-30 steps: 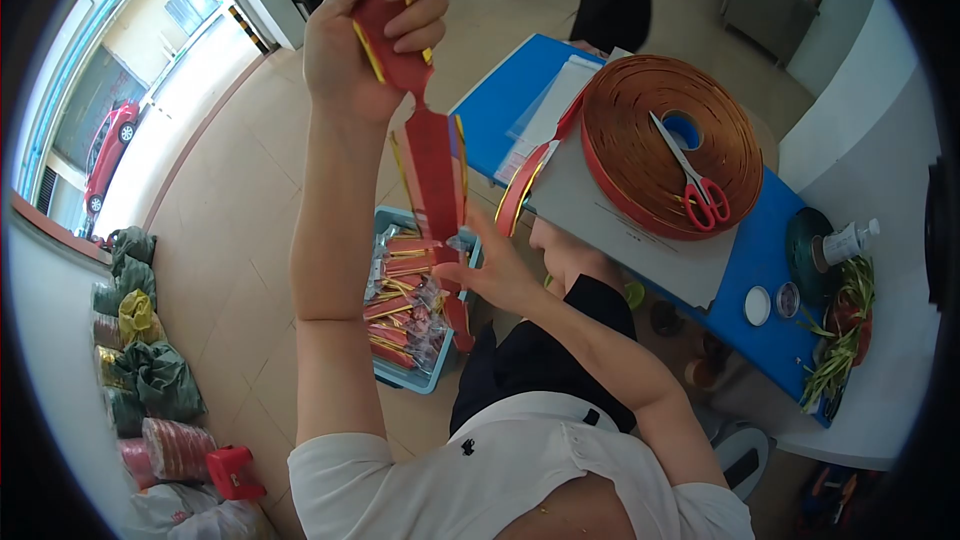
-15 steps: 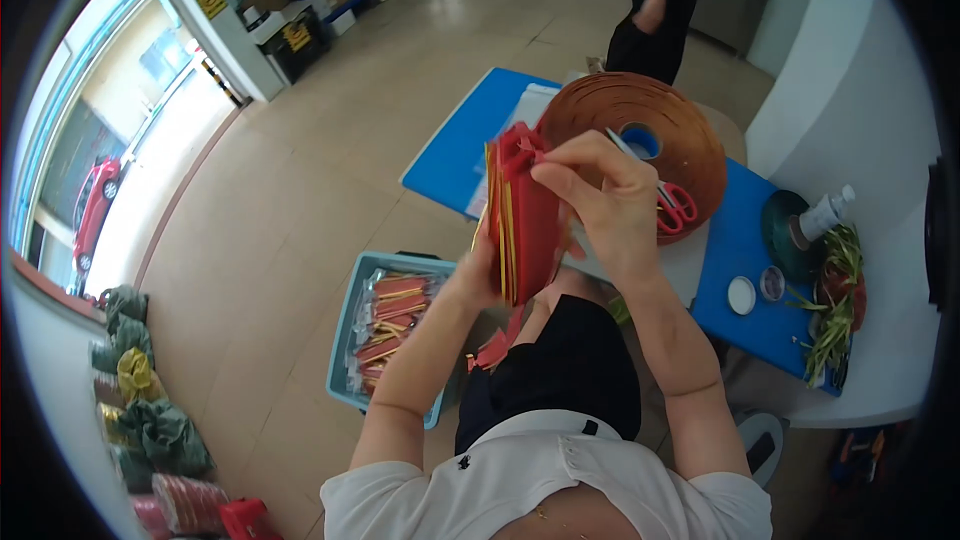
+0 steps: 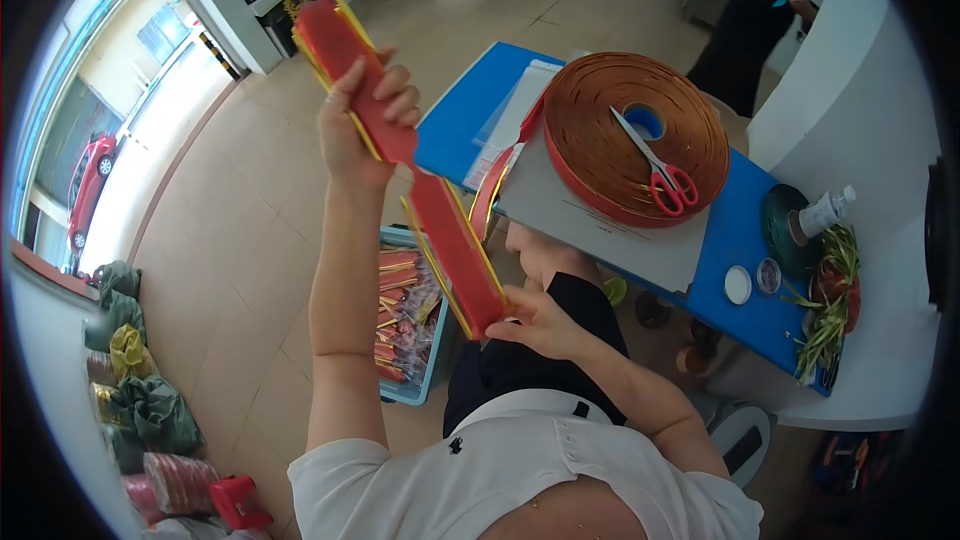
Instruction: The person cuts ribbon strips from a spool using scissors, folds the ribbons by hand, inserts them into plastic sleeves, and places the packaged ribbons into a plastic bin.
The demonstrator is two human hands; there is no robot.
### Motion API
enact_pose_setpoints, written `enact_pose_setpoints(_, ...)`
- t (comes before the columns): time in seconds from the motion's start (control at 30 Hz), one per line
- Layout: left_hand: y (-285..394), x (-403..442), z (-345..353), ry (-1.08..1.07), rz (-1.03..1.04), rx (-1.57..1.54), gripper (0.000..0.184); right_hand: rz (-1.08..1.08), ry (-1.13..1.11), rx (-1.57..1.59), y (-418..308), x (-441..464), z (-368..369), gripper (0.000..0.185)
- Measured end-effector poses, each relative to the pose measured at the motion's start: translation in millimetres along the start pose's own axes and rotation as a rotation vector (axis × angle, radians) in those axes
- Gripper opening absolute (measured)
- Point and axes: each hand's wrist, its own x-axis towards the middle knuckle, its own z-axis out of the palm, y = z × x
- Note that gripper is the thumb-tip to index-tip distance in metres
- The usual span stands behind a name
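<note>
A folded red ribbon [image 3: 455, 245] with gold edges, narrowed at its middle, stretches on a slant between my hands. My left hand [image 3: 372, 115] is raised and wraps around its upper half. At the lower end, my right hand [image 3: 540, 325] pinches the ribbon between thumb and fingers, above my lap. A big roll of brown-red ribbon [image 3: 600, 105] lies on a grey board [image 3: 610, 240] on the blue table. Red-handled scissors [image 3: 672, 188] rest on the roll. From the roll's left side a loose ribbon strip [image 3: 487, 202] hangs over the table edge.
Below my left arm stands a blue-grey bin [image 3: 432, 380] of packaged red ribbons. The blue table [image 3: 745, 210] also bears a white bottle [image 3: 825, 212], small round lids and green plants [image 3: 832, 315]. A person in black [image 3: 750, 30] stands beyond it. Sacks [image 3: 160, 410] line the left wall.
The ribbon bundle has been opened out into a long two-part length. My left hand has moved up and left, my right hand down. The person behind the table has moved right.
</note>
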Motion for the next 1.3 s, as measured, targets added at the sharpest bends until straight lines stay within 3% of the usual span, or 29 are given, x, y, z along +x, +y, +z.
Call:
enact_pose_setpoints(0.03, 10, -1, -12, -0.064, -0.009, -0.066, 0.032, 0.038, -0.037, 0.021, -3, -6, 1, 0.037)
enact_pose_setpoints(0.07, 16, -5, -18, -0.04, 0.026, -0.042, 0.032, 0.102, 0.144, -0.063, -14, -11, 9, 0.02)
enact_pose_setpoints(0.2, 14, -23, -36, 0.067, 0.117, 0.041, 0.032, 0.036, 0.167, -0.291, -69, -27, 23, 0.011)
enact_pose_setpoints(0.37, -36, -53, -35, 0.102, 0.0, 0.053, 0.033, -0.157, 0.179, -0.565, -123, -29, 38, 0.015)
enact_pose_setpoints(0.43, -67, -67, -16, 0.148, -0.113, 0.081, 0.034, -0.32, 0.272, -0.497, -142, -23, 42, 0.013)
enact_pose_setpoints(0.47, -88, -76, -6, 0.139, -0.147, 0.211, 0.04, -0.392, 0.33, -0.535, -149, -17, 38, 0.013)
enact_pose_setpoints(0.5, -109, -88, 31, 0.365, -0.218, 0.159, 0.053, -0.467, 0.388, -0.574, -156, -10, 31, 0.012)
enact_pose_setpoints(0.53, -126, -97, 47, 0.374, -0.214, 0.052, 0.068, -0.542, 0.447, -0.614, -159, -6, 26, 0.011)
enact_pose_setpoints(0.6, -139, -117, 45, -0.109, -0.288, -0.031, 0.081, -0.542, 0.511, -0.555, -158, -2, 16, 0.008)
enact_pose_setpoints(0.7, -146, -125, 45, -0.336, -0.395, -0.001, 0.086, -0.546, 0.585, -0.51, -151, 1, 9, 0.006)
enact_pose_setpoints(0.83, -142, -132, 36, -0.357, -0.504, 0.227, 0.064, -0.439, 0.588, -0.389, -138, 1, 7, 0.006)
enact_pose_setpoints(0.93, -130, -141, 34, -0.135, -0.608, 0.389, 0.048, -0.374, 0.563, -0.342, -126, 7, 4, 0.009)
enact_pose_setpoints(1.03, -124, -161, 12, 0.268, -0.643, 0.251, 0.045, -0.312, 0.616, -0.224, -111, 4, 2, 0.014)
enact_pose_setpoints(1.1, -98, -176, 2, 0.49, -0.417, 0.237, 0.038, -0.266, 0.722, -0.218, -103, -19, -7, 0.017)
enact_pose_setpoints(1.17, -74, -203, -50, 0.33, -0.171, 0.177, 0.034, -0.217, 0.788, -0.313, -105, -41, -33, 0.019)
enact_pose_setpoints(1.23, -51, -238, -81, 0.571, -0.044, 0.075, 0.031, -0.196, 0.934, -0.389, -101, -63, -51, 0.023)
enact_pose_setpoints(1.3, -31, -283, -118, 0.662, 0.017, -0.001, 0.029, -0.135, 1.059, -0.45, -93, -79, -65, 0.02)
